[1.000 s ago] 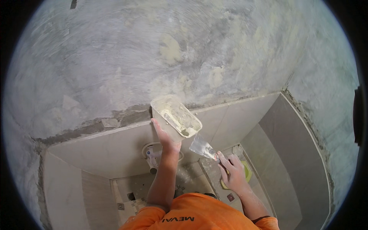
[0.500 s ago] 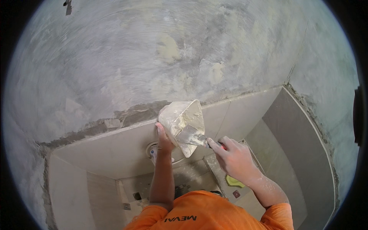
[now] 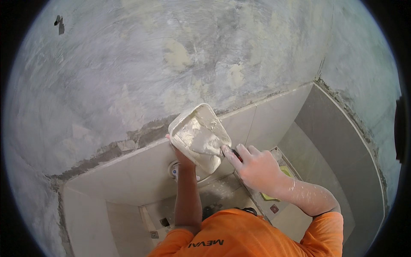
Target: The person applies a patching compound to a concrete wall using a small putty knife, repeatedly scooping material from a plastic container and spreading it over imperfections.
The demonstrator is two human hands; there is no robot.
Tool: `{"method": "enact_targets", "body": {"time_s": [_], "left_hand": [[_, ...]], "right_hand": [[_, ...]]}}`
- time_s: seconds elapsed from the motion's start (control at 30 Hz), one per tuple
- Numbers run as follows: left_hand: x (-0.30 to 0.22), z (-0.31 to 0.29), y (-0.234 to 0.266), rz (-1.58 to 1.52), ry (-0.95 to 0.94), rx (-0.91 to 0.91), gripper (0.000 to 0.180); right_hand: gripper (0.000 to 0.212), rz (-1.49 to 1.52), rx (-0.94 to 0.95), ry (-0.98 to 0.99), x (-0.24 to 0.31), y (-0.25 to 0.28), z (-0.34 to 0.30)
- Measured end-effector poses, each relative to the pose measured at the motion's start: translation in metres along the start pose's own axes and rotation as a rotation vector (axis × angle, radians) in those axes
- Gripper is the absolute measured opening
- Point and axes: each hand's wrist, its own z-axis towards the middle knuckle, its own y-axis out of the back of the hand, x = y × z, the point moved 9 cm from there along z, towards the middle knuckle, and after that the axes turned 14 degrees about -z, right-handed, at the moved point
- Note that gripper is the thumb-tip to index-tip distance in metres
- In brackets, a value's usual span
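A white plastic tub [image 3: 176, 125] with pale putty [image 3: 188, 130] inside is held up in front of the wall. My left hand [image 3: 182, 156] grips it from below and behind, with most of the fingers hidden by the tub. In my right hand [image 3: 259, 167] is a putty knife [image 3: 207, 143], its dark handle partly covered by my curled fingers. The putty-smeared blade dips into the tub and lies against the putty. White dust and splashes mark my right hand and forearm.
Grey wall [image 3: 128, 55] with patchy plaster rises ahead. Light tiles [image 3: 141, 171] cover its lower part, topped by a rough ledge. A round white fitting [image 3: 173, 170] sits behind my left forearm. Below right is a yellow-green item [image 3: 286, 172]; darker tiles [image 3: 338, 137] line the right wall.
The tub has tipped so its opening faces me more, showing the putty. The putty knife's blade has moved deeper into the tub, and my right hand has shifted slightly right.
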Motion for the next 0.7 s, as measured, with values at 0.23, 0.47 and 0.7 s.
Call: {"method": "enact_targets", "body": {"time_s": [0.23, 0.47, 0.7], "left_hand": [[0.016, 0.013, 0.012, -0.2, 0.1, -0.042, 0.077], [0.06, -0.001, -0.015, -0.209, 0.202, -0.049, 0.072], [0.069, -0.001, -0.015, -0.247, 0.316, -0.145, 0.071]], "right_hand": [[0.053, 0.156, 0.19, 0.019, -0.008, 0.004, -0.008], [0.052, 0.064, -0.129, -0.202, -0.014, 0.009, 0.003], [0.054, 0.093, 0.279, -0.145, 0.001, -0.029, -0.013]]}}
